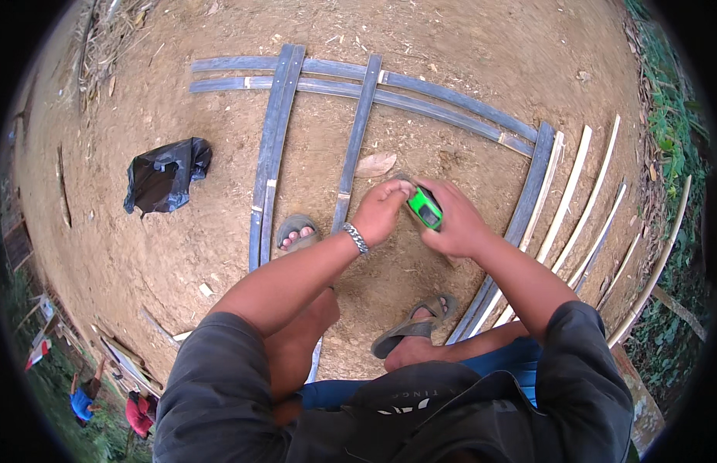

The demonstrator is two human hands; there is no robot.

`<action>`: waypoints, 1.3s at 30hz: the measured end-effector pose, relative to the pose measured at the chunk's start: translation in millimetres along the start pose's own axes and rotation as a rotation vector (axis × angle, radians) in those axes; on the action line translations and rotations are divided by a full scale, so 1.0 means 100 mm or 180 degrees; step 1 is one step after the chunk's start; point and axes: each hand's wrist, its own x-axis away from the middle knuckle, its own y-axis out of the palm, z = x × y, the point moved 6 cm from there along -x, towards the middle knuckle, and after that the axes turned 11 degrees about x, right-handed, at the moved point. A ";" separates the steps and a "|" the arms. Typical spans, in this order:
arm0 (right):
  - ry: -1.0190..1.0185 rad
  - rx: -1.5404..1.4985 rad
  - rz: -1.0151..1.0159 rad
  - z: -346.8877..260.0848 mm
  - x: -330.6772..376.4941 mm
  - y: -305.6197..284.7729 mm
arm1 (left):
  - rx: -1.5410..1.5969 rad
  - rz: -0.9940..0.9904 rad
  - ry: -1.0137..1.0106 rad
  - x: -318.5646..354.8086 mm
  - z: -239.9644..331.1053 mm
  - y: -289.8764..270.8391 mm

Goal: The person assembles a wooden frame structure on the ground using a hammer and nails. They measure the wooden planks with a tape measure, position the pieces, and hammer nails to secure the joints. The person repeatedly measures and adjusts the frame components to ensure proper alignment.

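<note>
My right hand (460, 219) is wrapped round a bright green tape measure (426, 208) with a dark panel on its side. Against the far left end of its case, my left hand (378, 208) is closed in a pinch, thumb on top; the exact bit between those fingers is hidden. Both hands are held together in front of me, above the dirt ground. Beneath and beyond them lies an open frame of dark grey bamboo strips, with two long crosswise strips (443, 96) at the far side and upright strips (357, 139) crossing them.
A crumpled black plastic bag (167, 176) lies to the left. Several pale split bamboo strips (568, 193) are spread at the right, near green plants (671, 116). A dry leaf (375, 164) rests inside the frame. Two people (82, 403) are far off at lower left.
</note>
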 end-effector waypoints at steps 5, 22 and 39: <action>-0.0059 0.0207 -0.0222 -0.15 -0.42 -0.05 | -0.0719 0.0336 -0.0049 -0.06 0.16 -0.30; 0.0657 0.0795 -0.0485 0.78 -0.49 -0.44 | -0.2326 0.2518 0.0800 -0.76 1.51 -2.05; 0.0641 0.1385 -0.0432 0.93 -1.22 -0.74 | -0.2159 0.3266 0.1063 -1.14 1.43 -2.53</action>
